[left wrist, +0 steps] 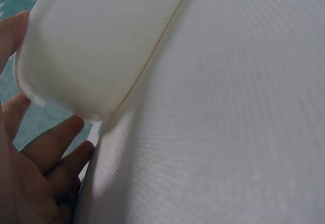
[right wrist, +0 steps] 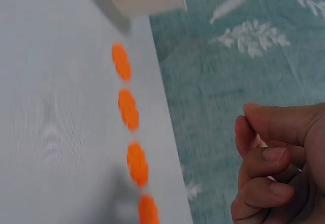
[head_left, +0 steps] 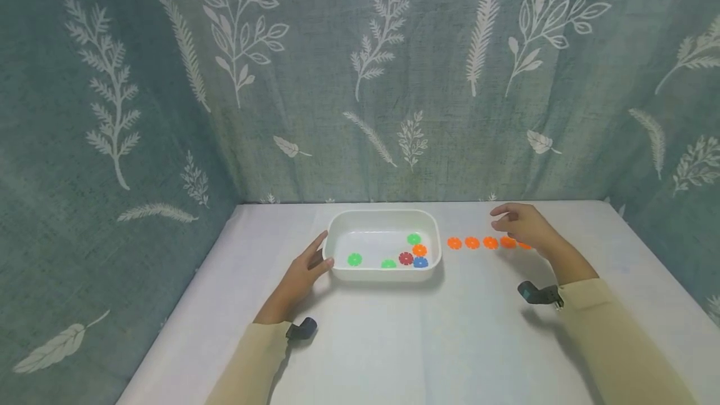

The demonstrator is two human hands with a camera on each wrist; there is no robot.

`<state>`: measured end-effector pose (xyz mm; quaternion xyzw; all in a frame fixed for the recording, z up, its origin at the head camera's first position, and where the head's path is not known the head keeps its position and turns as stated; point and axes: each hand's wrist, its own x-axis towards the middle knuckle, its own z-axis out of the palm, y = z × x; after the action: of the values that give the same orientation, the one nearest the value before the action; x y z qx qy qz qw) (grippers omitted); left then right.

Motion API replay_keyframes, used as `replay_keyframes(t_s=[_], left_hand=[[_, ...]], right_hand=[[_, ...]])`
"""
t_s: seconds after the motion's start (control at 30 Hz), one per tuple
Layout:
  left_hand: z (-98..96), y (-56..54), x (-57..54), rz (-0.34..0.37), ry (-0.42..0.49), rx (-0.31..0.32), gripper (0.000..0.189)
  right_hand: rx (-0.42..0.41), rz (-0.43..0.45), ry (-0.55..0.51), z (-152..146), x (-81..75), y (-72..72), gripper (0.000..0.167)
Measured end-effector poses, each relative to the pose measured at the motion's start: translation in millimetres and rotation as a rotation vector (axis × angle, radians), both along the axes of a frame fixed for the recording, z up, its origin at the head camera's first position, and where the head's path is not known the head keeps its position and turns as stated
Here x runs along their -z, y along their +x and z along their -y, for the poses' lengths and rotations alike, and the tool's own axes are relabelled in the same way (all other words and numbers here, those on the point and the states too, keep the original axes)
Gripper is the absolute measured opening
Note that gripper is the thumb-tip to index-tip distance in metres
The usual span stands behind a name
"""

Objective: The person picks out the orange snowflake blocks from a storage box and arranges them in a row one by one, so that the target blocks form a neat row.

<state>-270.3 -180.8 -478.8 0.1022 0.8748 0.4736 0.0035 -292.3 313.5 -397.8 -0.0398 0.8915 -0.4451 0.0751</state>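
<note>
A white tray (head_left: pixel 382 275) holds three green discs, one of them the green disc (head_left: pixel 354 259) near its left end, and an orange disc (head_left: pixel 419 250), a dark red disc (head_left: pixel 406 259) and a blue disc (head_left: pixel 420 262) at the right. My left hand (head_left: pixel 300 277) touches the tray's left end, thumb at the front corner and spread fingertips along the rim and wall. To the tray's right, notched orange discs (head_left: pixel 472 242) form a row. Above the row's right end hovers my right hand (head_left: pixel 525 227), fingers loosely bent, nothing visible between them; it partly covers the last discs.
Both hands work over a white-covered table (head_left: pixel 371 342). Behind and beside it hangs a green leaf-patterned curtain (head_left: pixel 326 142). Each wrist carries a small dark camera, such as the right wrist camera (head_left: pixel 537 294).
</note>
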Motion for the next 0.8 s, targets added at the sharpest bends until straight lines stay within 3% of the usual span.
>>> replay_keyframes(t_s=[0.2, 0.53, 0.8], left_hand=[[-0.9, -0.8, 1.3, 0.008, 0.007, -0.017, 0.07], [0.2, 1.9, 1.7, 0.015, -0.008, -0.03, 0.069], [1.1, 1.6, 2.2, 0.016, 0.039, 0.002, 0.07]], right_hand=[[-0.036, -0.001, -0.04, 31.1, -3.0, -3.6, 0.044], [-0.064, -0.015, -0.018, 79.8, -4.9, -8.9, 0.04], [-0.128, -0.038, -0.02, 109.0, -7.4, -11.5, 0.037]])
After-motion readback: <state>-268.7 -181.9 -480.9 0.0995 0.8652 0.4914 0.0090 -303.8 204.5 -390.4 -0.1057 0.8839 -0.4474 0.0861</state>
